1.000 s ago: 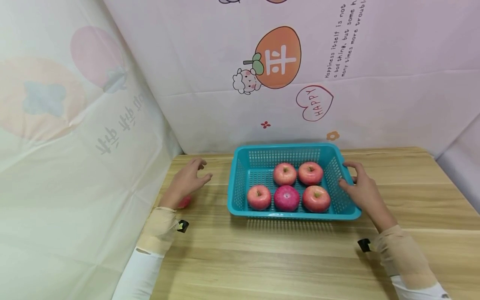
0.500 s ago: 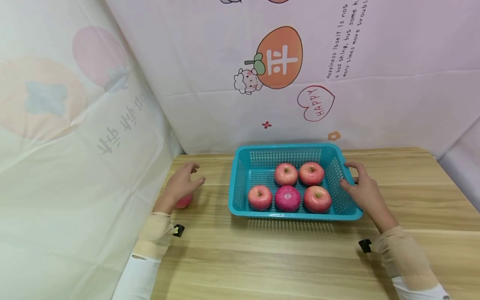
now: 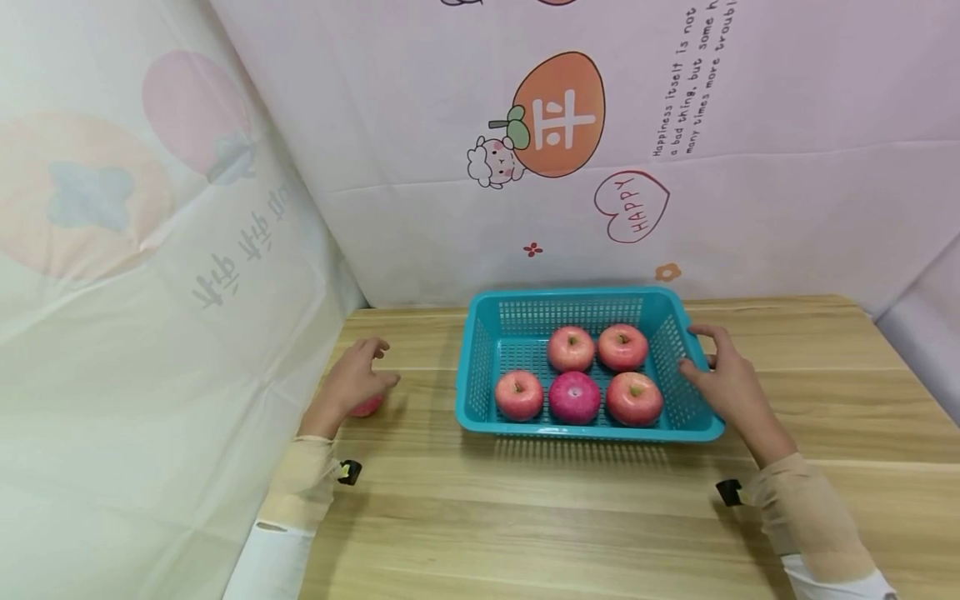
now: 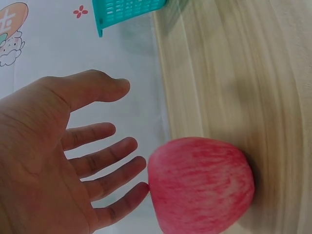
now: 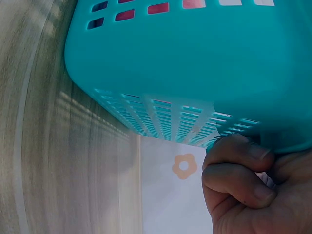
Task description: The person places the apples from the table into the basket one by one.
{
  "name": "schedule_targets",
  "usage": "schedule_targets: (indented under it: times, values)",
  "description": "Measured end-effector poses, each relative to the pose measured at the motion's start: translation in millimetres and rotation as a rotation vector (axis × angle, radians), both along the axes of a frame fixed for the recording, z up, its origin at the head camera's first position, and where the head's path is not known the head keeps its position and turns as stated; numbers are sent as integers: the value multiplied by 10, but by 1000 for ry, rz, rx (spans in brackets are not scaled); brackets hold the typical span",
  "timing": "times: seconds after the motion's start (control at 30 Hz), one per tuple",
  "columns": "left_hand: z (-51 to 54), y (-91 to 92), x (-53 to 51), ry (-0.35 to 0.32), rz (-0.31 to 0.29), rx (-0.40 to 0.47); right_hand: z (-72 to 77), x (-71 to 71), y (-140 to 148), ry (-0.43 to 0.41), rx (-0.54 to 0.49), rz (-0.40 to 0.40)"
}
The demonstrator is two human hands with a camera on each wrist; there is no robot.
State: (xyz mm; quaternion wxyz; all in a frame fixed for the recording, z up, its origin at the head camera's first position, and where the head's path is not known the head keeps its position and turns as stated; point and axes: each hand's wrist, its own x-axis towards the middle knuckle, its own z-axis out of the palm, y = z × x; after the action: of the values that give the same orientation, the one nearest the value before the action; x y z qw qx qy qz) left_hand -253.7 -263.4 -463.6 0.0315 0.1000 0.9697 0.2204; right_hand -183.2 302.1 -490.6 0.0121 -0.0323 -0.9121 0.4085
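A turquoise plastic basket (image 3: pixel 480 430) sits on the wooden table, with several red apples inside, among them a darker pink one (image 3: pixel 574 397). At its right end my right hand (image 3: pixel 731 383) grips the rim; curled fingers (image 5: pixel 239 185) show beside the basket wall in the right wrist view. Over at the table's left side, my left hand (image 3: pixel 348 383) is held above a loose apple (image 4: pixel 202 187), fingers spread and slightly bent. In the left wrist view its fingertips come right beside that apple; whether they touch cannot be told. The head view shows this apple (image 3: pixel 367 406) partly hidden by the hand.
A printed white cloth (image 3: pixel 420 208) hangs behind the table, and another cloth (image 3: pixel 247 375) closes off the left side. Wooden tabletop (image 3: pixel 540 517) extends in front of the basket and to its right (image 3: pixel 840 375).
My left hand has moved left and toward me, closer over the loose apple. My right hand and the basket stay in place.
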Motion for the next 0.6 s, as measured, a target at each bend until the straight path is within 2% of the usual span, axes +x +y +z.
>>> schedule_targets:
  times: [0.47, 0.6]
  values:
    - [-95, -154, 43, 55, 18, -24, -9, 15, 0, 11, -10, 2]
    - [-109, -195, 52, 42, 23, -25, -7, 2, -3, 15, -6, 2]
